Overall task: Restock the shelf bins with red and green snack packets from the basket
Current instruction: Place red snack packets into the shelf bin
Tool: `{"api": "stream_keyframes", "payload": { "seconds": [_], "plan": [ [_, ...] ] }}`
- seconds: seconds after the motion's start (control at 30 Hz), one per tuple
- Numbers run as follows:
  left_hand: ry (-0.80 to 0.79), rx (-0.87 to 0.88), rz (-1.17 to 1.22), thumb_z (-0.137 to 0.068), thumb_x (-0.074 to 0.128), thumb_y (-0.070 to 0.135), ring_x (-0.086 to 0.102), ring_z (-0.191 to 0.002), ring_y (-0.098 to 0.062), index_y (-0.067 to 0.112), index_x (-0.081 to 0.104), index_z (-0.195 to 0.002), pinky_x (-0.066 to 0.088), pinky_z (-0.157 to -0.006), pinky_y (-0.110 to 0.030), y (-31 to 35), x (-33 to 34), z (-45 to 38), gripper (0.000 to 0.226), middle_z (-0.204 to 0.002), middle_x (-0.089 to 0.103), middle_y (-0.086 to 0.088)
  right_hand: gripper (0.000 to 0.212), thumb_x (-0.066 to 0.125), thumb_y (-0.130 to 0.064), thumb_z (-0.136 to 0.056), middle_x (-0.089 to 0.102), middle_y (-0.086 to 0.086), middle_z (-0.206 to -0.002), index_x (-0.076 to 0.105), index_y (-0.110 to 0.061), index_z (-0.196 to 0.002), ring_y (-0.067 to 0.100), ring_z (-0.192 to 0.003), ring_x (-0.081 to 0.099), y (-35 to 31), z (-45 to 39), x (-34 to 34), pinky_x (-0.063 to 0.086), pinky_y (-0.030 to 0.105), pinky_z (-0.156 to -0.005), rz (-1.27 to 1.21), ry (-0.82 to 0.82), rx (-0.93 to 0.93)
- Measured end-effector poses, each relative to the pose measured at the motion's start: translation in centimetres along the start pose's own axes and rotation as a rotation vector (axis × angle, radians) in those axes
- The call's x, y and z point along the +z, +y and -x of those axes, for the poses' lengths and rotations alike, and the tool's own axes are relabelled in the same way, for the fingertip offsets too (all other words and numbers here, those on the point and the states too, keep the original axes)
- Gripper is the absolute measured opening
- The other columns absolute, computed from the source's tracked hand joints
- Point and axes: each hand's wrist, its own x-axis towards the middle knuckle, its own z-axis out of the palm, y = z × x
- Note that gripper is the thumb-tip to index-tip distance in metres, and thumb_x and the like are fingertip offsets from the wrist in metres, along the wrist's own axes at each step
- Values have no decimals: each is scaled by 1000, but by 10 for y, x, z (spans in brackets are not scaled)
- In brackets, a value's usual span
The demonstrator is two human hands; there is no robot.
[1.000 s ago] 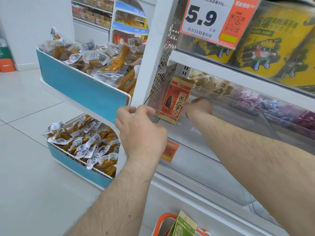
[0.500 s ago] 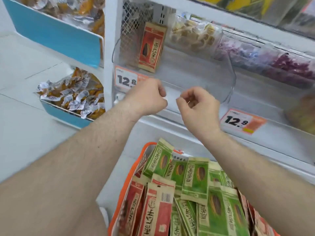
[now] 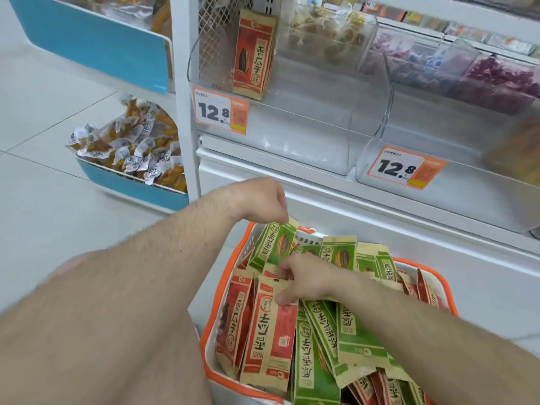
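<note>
One red packet (image 3: 254,55) stands at the left of the clear bin (image 3: 371,118), against the mesh wall (image 3: 216,42); the bin's floor to its right lies bare and open from above. Below, packets crowd the basket (image 3: 222,285), both hands (image 3: 260,200) (image 3: 306,280) among them, close under the shelf edge (image 3: 380,206).

Below the shelf, your basket (image 3: 214,311) sits packed with packets. Your left hand (image 3: 257,200) pinches one packet (image 3: 274,244) at its far rim; your right hand (image 3: 304,283) rests on another (image 3: 271,337) nearer you. Above, a lone packet (image 3: 254,54) stands in the left bin (image 3: 292,112); a second bin (image 3: 453,182) lies to its right.
</note>
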Motion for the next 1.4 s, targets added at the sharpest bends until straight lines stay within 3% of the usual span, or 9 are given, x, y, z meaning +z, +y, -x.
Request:
{"api": "stream_keyframes", "payload": {
  "seconds": [0.3,0.47,0.63,0.73,0.9,1.0,1.1,1.27,1.4],
  "plan": [
    [-21,-68,150,-91,62,34,61,-73,-17,13,70,-94,49,-65,-28,-5,-12,0,22,-95,73,-7,17,66,-22,-92,59,2,-77,61,-14,-79,18,-73,52,11,32,-62,39,33,-68,-266,21,28],
    [-126,-327,350,-99,40,58,68,-56,-19,2,65,-94,53,-53,-25,-7,-18,1,62,-72,72,-10,17,67,-16,-93,60,5,-75,61,-11,-78,16,-69,51,1,73,-121,39,32,-65,-453,436,-7],
    [-328,-371,716,-93,34,71,74,-74,-24,-4,58,-113,57,-59,-26,2,-12,0,81,-90,75,-18,19,64,-22,-94,60,-3,-78,53,-19,-79,13,-68,50,-14,72,-122,34,33,-60,-239,795,33],
    [-297,-415,1142,-94,42,63,72,-78,-26,-5,58,-102,60,-59,-29,6,-8,-5,71,-94,71,-21,18,64,-18,-93,56,-4,-80,51,-21,-81,21,-75,52,-20,64,-102,33,36,-65,-63,882,-95],
    [-209,-357,1280,-97,56,18,71,-60,-19,8,64,-93,60,-60,-33,5,-3,-4,13,-71,73,-10,9,62,-29,-83,56,-5,-91,59,-21,-85,17,-77,59,-16,63,-80,51,36,-64,139,875,-417],
    [-241,-263,1246,-98,49,6,72,-65,-20,6,66,-96,58,-63,-35,3,-8,3,17,-77,74,-10,17,70,-34,-77,55,-12,-86,62,-21,-83,-4,-65,46,-12,71,-80,37,11,-62,-49,961,-451],
    [-185,-148,1128,-96,53,2,72,-77,-21,9,67,-105,56,-72,-36,-3,-15,8,19,-89,76,-9,18,79,-25,-79,58,-14,-79,62,-22,-84,5,-57,43,-13,74,-88,37,16,-59,-489,1133,-210],
    [-85,-32,1048,-88,62,-6,69,-101,-32,14,64,-117,51,-93,-48,-6,-25,12,35,-107,74,-12,37,71,-36,-88,67,-2,-90,59,-17,-118,6,-57,53,-17,64,-99,40,24,-55,-973,751,-10],
    [-68,-17,1023,-87,64,-7,68,-103,-34,11,64,-120,48,-99,-52,-3,-25,12,37,-107,73,-13,14,66,-22,-94,60,-5,-56,66,-8,-93,10,-45,43,-24,59,-100,35,21,-43,-1003,696,-84]
  ]
}}
